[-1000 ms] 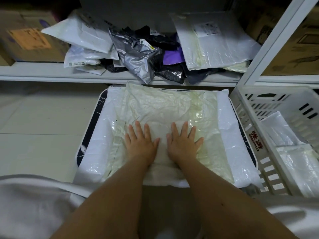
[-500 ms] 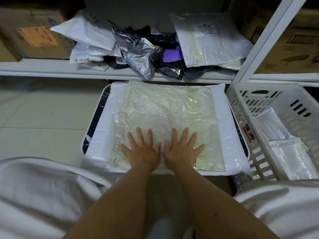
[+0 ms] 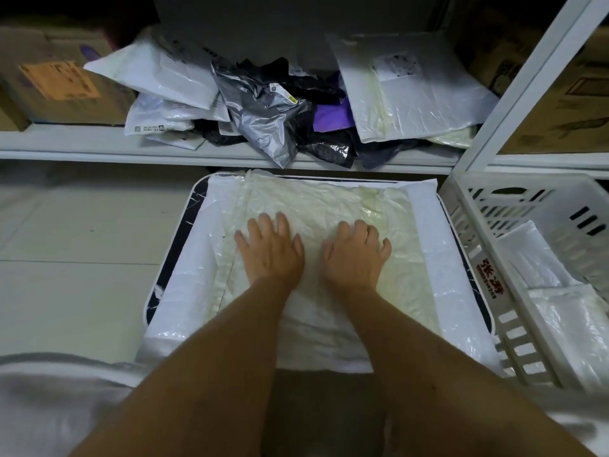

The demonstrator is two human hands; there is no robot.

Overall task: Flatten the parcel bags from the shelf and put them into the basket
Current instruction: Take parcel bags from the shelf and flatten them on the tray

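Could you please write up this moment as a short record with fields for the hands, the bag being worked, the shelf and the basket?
left hand: palm down on the bag
right hand: palm down beside it, apart
bag being flattened: pale, crinkled, spread over a white bag
shelf: pile of parcel bags waiting
basket: white, to the right, flat bags inside
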